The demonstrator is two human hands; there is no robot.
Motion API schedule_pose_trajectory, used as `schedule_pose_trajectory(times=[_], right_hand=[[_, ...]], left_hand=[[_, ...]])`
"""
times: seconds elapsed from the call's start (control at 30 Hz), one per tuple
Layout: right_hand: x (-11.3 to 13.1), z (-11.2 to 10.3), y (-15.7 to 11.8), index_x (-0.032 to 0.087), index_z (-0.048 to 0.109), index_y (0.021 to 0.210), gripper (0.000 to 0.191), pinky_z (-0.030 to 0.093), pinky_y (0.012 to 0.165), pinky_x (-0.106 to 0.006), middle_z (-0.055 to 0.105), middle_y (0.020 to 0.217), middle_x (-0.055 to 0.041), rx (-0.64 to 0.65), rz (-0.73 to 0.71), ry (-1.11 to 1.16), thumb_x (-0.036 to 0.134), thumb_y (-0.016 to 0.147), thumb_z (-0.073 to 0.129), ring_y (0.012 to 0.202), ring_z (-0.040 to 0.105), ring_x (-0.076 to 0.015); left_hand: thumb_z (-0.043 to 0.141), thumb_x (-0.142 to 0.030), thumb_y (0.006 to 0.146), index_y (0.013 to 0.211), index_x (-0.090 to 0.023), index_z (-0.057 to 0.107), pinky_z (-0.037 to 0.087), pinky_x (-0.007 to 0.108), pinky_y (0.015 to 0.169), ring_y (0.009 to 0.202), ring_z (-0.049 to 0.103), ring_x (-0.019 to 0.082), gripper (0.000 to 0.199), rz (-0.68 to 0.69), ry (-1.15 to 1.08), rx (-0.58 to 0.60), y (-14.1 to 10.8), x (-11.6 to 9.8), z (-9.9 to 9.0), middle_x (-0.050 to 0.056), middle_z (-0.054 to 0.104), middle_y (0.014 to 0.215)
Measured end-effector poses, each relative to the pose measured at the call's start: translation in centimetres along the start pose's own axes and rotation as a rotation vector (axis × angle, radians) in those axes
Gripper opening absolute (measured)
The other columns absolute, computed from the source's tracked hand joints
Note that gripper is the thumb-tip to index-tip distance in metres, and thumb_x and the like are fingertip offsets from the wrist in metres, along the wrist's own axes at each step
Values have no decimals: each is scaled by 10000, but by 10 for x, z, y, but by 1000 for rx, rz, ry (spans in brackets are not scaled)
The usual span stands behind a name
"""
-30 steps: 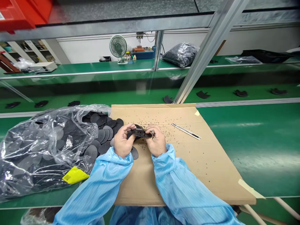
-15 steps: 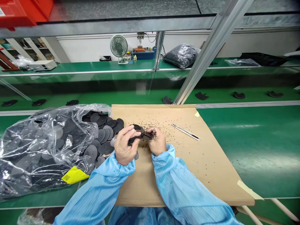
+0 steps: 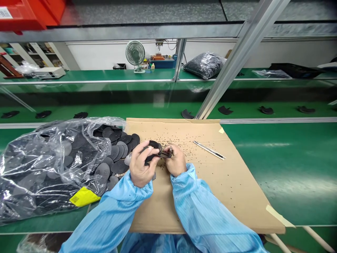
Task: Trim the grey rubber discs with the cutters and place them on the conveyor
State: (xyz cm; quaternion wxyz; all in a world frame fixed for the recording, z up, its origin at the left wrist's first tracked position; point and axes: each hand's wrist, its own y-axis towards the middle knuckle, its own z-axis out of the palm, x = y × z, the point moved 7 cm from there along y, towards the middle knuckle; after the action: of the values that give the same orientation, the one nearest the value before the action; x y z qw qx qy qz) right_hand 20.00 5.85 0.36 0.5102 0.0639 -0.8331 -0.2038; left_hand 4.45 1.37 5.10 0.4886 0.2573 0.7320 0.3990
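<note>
My left hand (image 3: 141, 166) is closed on a black plastic part (image 3: 153, 144), thumb on the near side and fingers over the top. My right hand (image 3: 177, 162) is closed at the part's right end, around a small shiny metal tool (image 3: 171, 151). Most of that tool is hidden in the fingers, so its kind cannot be made out. Both hands are just above a cardboard sheet (image 3: 205, 196) strewn with tiny black bits. Beside my left hand, round black plastic discs (image 3: 119, 166) spill from a clear plastic bag (image 3: 34, 175).
A slim knife-like tool (image 3: 209, 150) lies on the cardboard, right of my hands. Behind runs a green belt (image 3: 158, 109) with several black curved parts (image 3: 225, 110) spaced along it. A slanted metal post (image 3: 237, 63) rises at the cardboard's far edge. A yellow label (image 3: 84, 196) lies on the bag.
My hands stay together around the black part, which has tilted slightly. The right hand has shifted a little to the left. The whole view has dropped slightly with the head.
</note>
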Motion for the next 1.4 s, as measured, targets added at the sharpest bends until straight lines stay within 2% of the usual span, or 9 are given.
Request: schedule_pose_trajectory(times=[0.17,0.27,0.4,0.57,0.67,0.83,1.0,1.2,1.4], right_hand=[[-3,1,-1,211,552,735,148,457,737,-329,623,785,-33,-1,7,10,113,639,498,794,575,-200],[-3,-1,0,209,569,757,140,462,765,-329,631,818,-28,-22,15,90,125,661,513,814,581,-189],[-1,-4,4,198,607,790,100,483,712,-309,640,783,-16,0,83,273,260,719,639,736,586,-167],[-3,-7,2,183,616,855,221,488,649,-283,636,752,-18,-100,181,410,396,797,616,660,560,-142],[-2,-12,-4,185,617,851,192,479,689,-289,624,782,-24,-222,141,318,372,835,579,699,559,-145],[6,-7,-6,184,611,809,151,455,664,-275,595,774,-25,-206,48,276,320,855,564,690,548,-139],[6,-7,-6,192,601,787,134,444,651,-274,584,767,-23,-216,41,262,297,859,556,692,542,-140],[6,-4,-6,199,600,794,109,442,664,-298,586,758,-28,-214,9,249,278,854,556,715,554,-159],[6,-5,-4,203,605,786,119,439,639,-307,577,735,-29,-228,43,261,283,853,548,692,543,-165]], left_hand=[[615,-122,835,1376,-282,383,575,364,880,952,678,178,610,16,85,28,3,-3,1,151,413,1401],[626,-174,833,1286,-218,524,541,392,933,1081,627,229,467,-28,98,102,11,3,3,140,562,1285],[655,-269,815,944,-176,708,554,362,868,926,670,211,168,-409,-95,188,17,35,9,89,708,964],[757,-432,680,865,-139,665,571,381,744,778,678,216,358,-1041,-553,96,11,76,20,82,709,830],[750,-406,680,861,-153,628,567,391,749,810,673,220,334,-1110,-596,1,33,100,20,78,698,833],[650,-141,696,948,-144,627,550,395,794,888,665,228,254,-1181,-392,-68,81,162,32,101,687,931],[659,-107,659,1013,-143,641,528,370,819,867,662,233,357,-1076,237,32,123,206,31,78,685,897],[670,-133,682,926,-139,667,455,491,904,1018,599,350,243,-696,839,277,173,235,28,127,652,911],[589,-35,694,853,-136,632,403,424,995,1037,562,269,193,-527,825,373,193,249,54,79,592,972]])
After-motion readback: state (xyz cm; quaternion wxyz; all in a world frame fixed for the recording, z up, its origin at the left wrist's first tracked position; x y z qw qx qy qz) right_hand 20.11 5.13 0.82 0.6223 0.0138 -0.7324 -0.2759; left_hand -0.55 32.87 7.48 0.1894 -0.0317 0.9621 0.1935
